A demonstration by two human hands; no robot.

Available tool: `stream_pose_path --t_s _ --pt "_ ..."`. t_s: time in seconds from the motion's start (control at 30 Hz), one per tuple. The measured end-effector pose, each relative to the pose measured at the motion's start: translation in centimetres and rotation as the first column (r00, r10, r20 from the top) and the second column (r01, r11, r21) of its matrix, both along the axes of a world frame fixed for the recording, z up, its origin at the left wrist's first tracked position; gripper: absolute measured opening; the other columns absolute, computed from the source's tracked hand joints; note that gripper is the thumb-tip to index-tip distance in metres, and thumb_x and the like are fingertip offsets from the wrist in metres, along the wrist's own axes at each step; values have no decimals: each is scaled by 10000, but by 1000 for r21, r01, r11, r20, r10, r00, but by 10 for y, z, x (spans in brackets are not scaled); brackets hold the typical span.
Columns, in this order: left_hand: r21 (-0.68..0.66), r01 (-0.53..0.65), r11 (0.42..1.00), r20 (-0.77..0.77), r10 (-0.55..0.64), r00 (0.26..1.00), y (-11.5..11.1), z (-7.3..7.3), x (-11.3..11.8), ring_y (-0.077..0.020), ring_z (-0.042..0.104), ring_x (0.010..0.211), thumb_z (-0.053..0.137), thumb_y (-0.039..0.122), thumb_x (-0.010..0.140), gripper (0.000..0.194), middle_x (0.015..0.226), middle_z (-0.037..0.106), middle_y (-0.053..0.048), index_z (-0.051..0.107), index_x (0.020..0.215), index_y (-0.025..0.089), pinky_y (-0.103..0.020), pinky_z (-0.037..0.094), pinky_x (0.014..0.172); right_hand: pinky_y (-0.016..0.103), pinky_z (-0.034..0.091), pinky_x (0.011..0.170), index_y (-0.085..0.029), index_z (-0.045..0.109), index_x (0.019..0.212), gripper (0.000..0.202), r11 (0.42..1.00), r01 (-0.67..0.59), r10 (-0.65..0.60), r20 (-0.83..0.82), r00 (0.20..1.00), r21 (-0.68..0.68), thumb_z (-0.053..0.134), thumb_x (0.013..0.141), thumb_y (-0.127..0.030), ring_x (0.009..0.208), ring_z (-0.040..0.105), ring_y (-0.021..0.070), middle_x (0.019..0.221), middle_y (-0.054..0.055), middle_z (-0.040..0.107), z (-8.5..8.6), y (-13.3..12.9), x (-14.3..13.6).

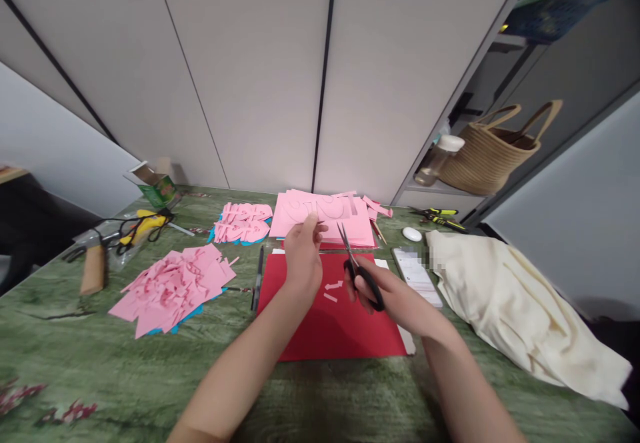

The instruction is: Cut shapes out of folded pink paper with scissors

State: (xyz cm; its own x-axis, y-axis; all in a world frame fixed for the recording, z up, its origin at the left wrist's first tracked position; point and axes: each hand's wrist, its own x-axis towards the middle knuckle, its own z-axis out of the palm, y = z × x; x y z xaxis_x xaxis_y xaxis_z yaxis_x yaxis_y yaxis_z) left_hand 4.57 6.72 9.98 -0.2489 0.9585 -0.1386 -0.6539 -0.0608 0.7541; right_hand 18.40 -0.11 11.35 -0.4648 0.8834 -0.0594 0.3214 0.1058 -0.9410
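Black-handled scissors [371, 288] are in my right hand [387, 290], its fingers through the loops. Their blades point up and away, slightly parted, beside my left hand [303, 253]. That hand is closed in a pinch, thumb up; whatever sits between its fingertips is too small to make out against the pink behind. Below both hands lies a red sheet [330, 333] with small pink scraps [334, 285] on it. Just beyond my left hand is a stack of pink paper [360, 230] with drawn outlines on the top sheet.
At left lie a heap of pink offcuts [175, 280], cut pink pieces [243, 222], a yellow-handled tool [145, 224] and a green box [159, 190]. To the right are a phone-like white slab [417, 273], a white mouse [411, 234], pliers [440, 218] and cream cloth [515, 303].
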Motion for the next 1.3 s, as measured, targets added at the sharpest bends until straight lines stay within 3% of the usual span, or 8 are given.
stream_pose_path --t_s 0.13,0.27,0.5,0.6,0.83,1.1,1.3 --pt "16 -57 998 -60 58 996 -5 -2 7 -79 531 631 642 257 664 158 599 558 31 536 610 155 -229 396 677 231 362 532 -202 448 823 275 997 77 -79 56 995 31 404 905 -461 582 459 110 685 -21 527 -2 0 -5" --pt "35 -40 999 -68 43 997 -10 -2 11 -86 524 625 666 263 661 167 594 563 21 561 609 144 -230 400 655 237 373 516 -201 463 851 307 995 97 -97 10 995 23 376 907 -490 524 460 98 683 -23 522 -9 5 -4" --pt "41 222 974 187 -226 956 -15 6 8 -65 566 633 727 237 637 184 693 616 -8 633 733 110 -161 370 524 252 388 518 -198 421 814 348 997 80 -79 -129 988 0 369 892 -534 496 477 92 720 -9 542 -17 11 -1" --pt "-11 265 964 263 -253 931 -14 8 5 -50 553 593 703 232 681 148 695 625 -14 634 725 109 -147 371 493 253 384 516 -199 416 809 345 998 68 -67 -136 988 2 368 893 -531 493 471 91 718 -8 544 -16 10 -1" --pt "-32 201 979 312 -182 933 -9 6 3 -34 535 565 634 196 757 94 690 610 -6 624 734 106 -138 372 476 239 379 508 -200 446 828 287 998 55 -54 -13 998 19 389 908 -471 518 466 94 705 -18 531 -13 8 -4" --pt "-45 150 988 198 -138 970 -12 2 10 -61 549 613 741 294 623 246 713 623 -9 631 750 115 -179 359 522 251 350 562 -204 472 880 226 969 171 -203 189 961 176 431 891 -426 609 473 131 680 -29 515 -7 4 -10" --pt "-44 91 995 154 -83 985 -10 2 9 -57 530 608 740 287 601 234 706 614 2 626 729 128 -193 335 548 249 355 571 -197 477 878 170 981 122 -153 220 963 149 421 894 -357 625 499 138 697 -13 557 3 -2 -8"
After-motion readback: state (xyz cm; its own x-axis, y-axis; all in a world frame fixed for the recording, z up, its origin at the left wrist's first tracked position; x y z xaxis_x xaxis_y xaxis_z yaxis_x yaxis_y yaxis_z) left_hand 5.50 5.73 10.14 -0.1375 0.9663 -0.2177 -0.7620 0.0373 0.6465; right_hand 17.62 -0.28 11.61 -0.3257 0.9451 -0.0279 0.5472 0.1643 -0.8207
